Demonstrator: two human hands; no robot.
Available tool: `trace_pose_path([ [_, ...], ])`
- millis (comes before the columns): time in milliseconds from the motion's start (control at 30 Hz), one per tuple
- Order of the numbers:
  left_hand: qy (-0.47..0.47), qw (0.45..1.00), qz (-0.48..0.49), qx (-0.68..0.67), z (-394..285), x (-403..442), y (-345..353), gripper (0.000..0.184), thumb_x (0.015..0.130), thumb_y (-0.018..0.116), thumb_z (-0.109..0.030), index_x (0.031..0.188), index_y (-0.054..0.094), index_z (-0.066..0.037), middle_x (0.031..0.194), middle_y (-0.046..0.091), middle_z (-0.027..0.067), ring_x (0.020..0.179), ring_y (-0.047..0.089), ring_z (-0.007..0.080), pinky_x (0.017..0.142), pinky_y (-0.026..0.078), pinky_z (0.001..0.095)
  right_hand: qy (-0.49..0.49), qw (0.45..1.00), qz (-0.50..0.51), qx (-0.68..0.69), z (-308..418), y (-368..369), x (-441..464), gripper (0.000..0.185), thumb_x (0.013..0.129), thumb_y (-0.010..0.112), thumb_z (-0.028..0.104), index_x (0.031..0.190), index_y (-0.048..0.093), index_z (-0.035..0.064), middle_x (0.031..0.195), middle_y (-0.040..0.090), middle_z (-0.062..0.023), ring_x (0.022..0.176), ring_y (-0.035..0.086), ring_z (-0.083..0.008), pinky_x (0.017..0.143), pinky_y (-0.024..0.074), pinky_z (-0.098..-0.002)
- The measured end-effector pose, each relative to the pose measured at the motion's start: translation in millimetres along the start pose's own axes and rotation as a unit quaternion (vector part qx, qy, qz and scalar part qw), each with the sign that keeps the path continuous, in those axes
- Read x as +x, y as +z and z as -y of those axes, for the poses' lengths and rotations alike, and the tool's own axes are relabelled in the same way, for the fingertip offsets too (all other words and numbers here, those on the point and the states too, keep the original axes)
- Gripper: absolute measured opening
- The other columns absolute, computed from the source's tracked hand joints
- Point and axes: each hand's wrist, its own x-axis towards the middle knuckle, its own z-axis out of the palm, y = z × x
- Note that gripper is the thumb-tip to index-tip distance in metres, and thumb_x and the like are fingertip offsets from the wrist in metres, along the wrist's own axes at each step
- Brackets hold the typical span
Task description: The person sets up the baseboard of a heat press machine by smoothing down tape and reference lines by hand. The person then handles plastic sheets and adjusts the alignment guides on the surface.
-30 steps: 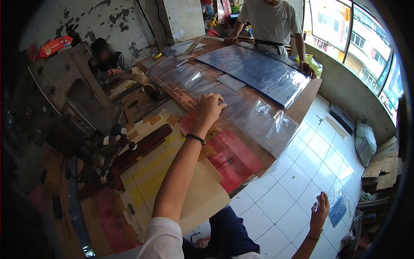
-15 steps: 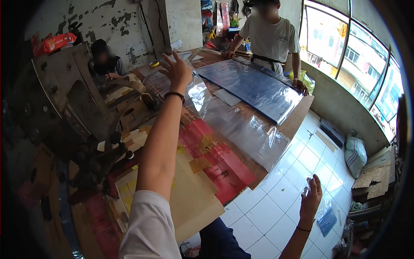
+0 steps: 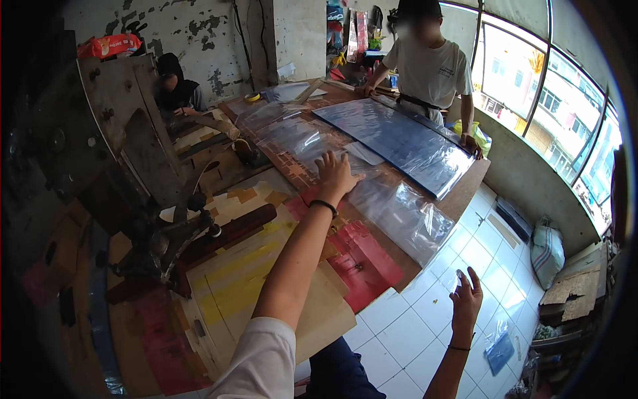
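Observation:
My left hand (image 3: 337,176) is over the near part of the table, its fingers spread at a clear plastic sheet (image 3: 402,213). Whether the fingertips press on the sheet is hard to tell. Out to the right, above the tiled floor, my right hand (image 3: 466,302) is raised with a small clear plastic piece (image 3: 457,279) between its fingers. Below my left forearm lies a tan board with yellow strips (image 3: 249,286), next to a red patch (image 3: 362,256). A large blue sheet under shiny film (image 3: 399,136) lies farther back.
Behind the blue sheet a person (image 3: 428,73) stands with both hands at its edge. Another person (image 3: 178,90) sits at the back left, beside a dark metal machine (image 3: 123,113). A yellow tape roll (image 3: 252,97) is on the far table. A white sack (image 3: 547,246) leans by the wall.
My left hand rose and swung toward the far left, then came back down over the clear sheet, with fingers now spread. My right hand shifted left and up with the clear piece.

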Motion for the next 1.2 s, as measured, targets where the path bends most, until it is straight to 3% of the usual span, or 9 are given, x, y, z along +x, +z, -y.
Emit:
trace_pose_path([
  [100, 0.018, 0.994, 0.110, -0.018, -15.5, -19.7, -18.1, 0.084, 0.091, 0.052, -0.067, 0.152, 0.037, -0.011, 0.160, 0.026, 0.0238, 0.152, 0.018, 0.0369, 0.120, 0.010, 0.0601, -0.007, 1.000, 0.017, 0.004, -13.2, 3.3, 5.3, 0.052, 0.095, 0.067, 0.021, 0.140, 0.048, 0.0006, 0.096, 0.061, -0.0035, 0.065, 0.052, -0.0031, 0.060, 0.0513, -0.0230],
  [333, 0.117, 0.992, -0.001, 0.044, -24.2, -56.3, -23.6, 0.069, 0.098, 0.048, -0.056, 0.147, 0.045, -0.007, 0.157, 0.033, 0.0227, 0.151, 0.020, 0.0366, 0.119, 0.010, 0.0625, 0.053, 0.998, 0.014, 0.008, -62.2, -10.7, -16.6, 0.059, 0.104, 0.047, 0.040, 0.148, 0.038, 0.0016, 0.135, 0.058, -0.0181, 0.100, 0.064, -0.0216, 0.077, 0.0573, -0.0343],
  [500, 0.287, 0.908, 0.216, 0.217, -73.3, -170.5, -101.7, 0.053, 0.095, 0.058, -0.046, 0.127, 0.064, -0.004, 0.130, 0.063, 0.0195, 0.126, 0.055, 0.0341, 0.119, 0.021, 0.0533, 0.212, 0.975, 0.056, -0.041, -158.9, -46.7, -63.3, 0.062, 0.104, 0.041, 0.045, 0.148, 0.038, 0.0007, 0.133, 0.060, -0.0188, 0.105, 0.063, -0.0272, 0.083, 0.0566, -0.0397],
  [733, 0.462, 0.828, 0.269, 0.167, -42.1, -379.8, -148.7, 0.042, 0.091, 0.063, -0.038, 0.107, 0.067, 0.001, 0.108, 0.067, 0.0144, 0.110, 0.059, 0.0285, 0.108, 0.036, 0.0413, 0.191, 0.908, 0.328, -0.178, -198.8, -11.7, -177.5, 0.052, 0.098, 0.061, 0.035, 0.132, 0.055, -0.0046, 0.118, 0.068, -0.0181, 0.105, 0.066, -0.0319, 0.093, 0.0520, -0.0376],
  [833, 0.423, 0.851, 0.240, 0.196, 8.6, -459.1, -169.4, 0.028, 0.089, 0.055, -0.020, 0.102, 0.072, -0.003, 0.105, 0.070, 0.0119, 0.108, 0.062, 0.0264, 0.108, 0.036, 0.0414, 0.049, 0.880, 0.381, -0.281, -183.5, 21.2, -209.0, 0.070, 0.091, 0.069, 0.044, 0.136, 0.051, -0.0057, 0.124, 0.063, -0.0258, 0.116, 0.060, -0.0420, 0.101, 0.0465, -0.0437],
  [867, 0.353, 0.839, 0.362, 0.203, 13.4, -468.6, -196.3, 0.049, 0.090, 0.064, -0.042, 0.110, 0.063, 0.003, 0.110, 0.063, 0.0138, 0.112, 0.058, 0.0283, 0.105, 0.038, 0.0405, 0.044, 0.863, 0.400, -0.306, -174.0, 28.0, -209.6, 0.075, 0.088, 0.070, 0.047, 0.138, 0.049, -0.0054, 0.126, 0.061, -0.0273, 0.118, 0.058, -0.0432, 0.102, 0.0457, -0.0453],
  [967, 0.173, 0.918, 0.342, 0.104, 68.3, -501.7, -252.8, 0.044, 0.091, 0.065, -0.038, 0.108, 0.070, 0.002, 0.107, 0.070, 0.0160, 0.110, 0.063, 0.0296, 0.110, 0.038, 0.0397, 0.031, 0.818, 0.456, -0.349, -171.5, 46.0, -205.3, 0.090, 0.083, 0.073, 0.055, 0.143, 0.042, -0.0045, 0.132, 0.057, -0.0291, 0.123, 0.055, -0.0438, 0.104, 0.0433, -0.0496],
  [1100, -0.293, 0.949, 0.117, -0.012, 154.3, -580.6, -300.9, 0.068, 0.085, 0.074, -0.042, 0.128, 0.058, 0.009, 0.133, 0.059, 0.0248, 0.128, 0.054, 0.0355, 0.108, 0.042, 0.0421, 0.012, 0.787, 0.482, -0.384, -171.4, 66.0, -214.6, 0.099, 0.081, 0.073, 0.060, 0.148, 0.035, -0.0030, 0.135, 0.055, -0.0283, 0.126, 0.052, -0.0438, 0.105, 0.0386, -0.0551],
  [1200, -0.408, 0.912, -0.042, 0.031, 245.2, -647.2, -256.5, 0.076, 0.087, 0.074, -0.039, 0.140, 0.047, 0.008, 0.147, 0.045, 0.0277, 0.138, 0.044, 0.0379, 0.114, 0.036, 0.0397, -0.015, 0.776, 0.482, -0.408, -168.0, 72.6, -227.9, 0.099, 0.080, 0.073, 0.060, 0.147, 0.036, -0.0024, 0.134, 0.056, -0.0268, 0.127, 0.051, -0.0430, 0.104, 0.0376, -0.0561],
])
